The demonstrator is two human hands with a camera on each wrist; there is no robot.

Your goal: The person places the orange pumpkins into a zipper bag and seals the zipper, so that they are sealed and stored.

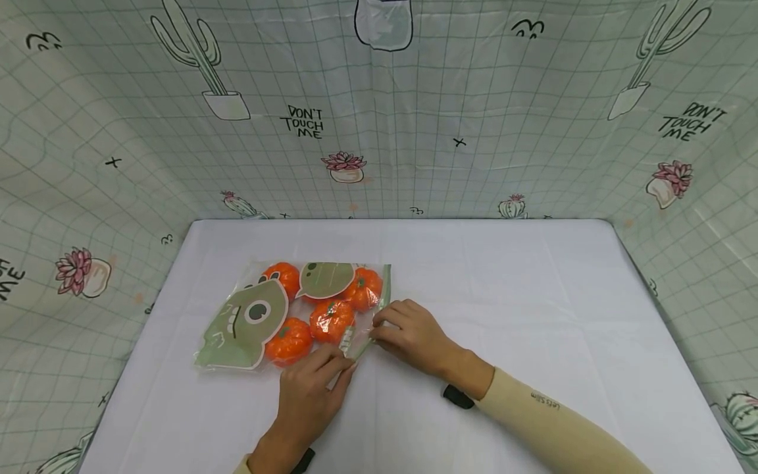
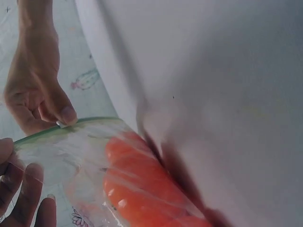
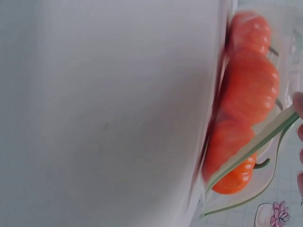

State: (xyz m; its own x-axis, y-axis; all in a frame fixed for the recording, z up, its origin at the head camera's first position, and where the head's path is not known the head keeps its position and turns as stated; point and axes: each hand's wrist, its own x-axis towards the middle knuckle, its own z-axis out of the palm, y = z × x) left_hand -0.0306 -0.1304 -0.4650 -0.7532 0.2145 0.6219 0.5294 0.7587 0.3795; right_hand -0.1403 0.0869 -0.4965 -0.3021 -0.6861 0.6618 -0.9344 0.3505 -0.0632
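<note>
A clear zip bag (image 1: 233, 336) with a green cartoon creature printed on it lies at the left of the table. Inside are several small orange pumpkins (image 1: 288, 341) with green stems. My left hand (image 1: 308, 395) pinches the near corner of the bag's green-edged mouth. On the right side of that edge, my right hand (image 1: 417, 339) pinches the strip with thumb and fingers. The left wrist view shows a small white slider (image 2: 60, 124) at the right thumb tip. In the right wrist view, two green strips (image 3: 255, 142) of the mouth stand apart.
A white cloth covers the table (image 1: 533, 296). Behind and beside it hangs a grid-patterned curtain (image 1: 403, 131) with cactus drawings and lettering. A dark wrist device (image 1: 458, 397) shows under the right wrist, and another (image 1: 303, 459) by the left.
</note>
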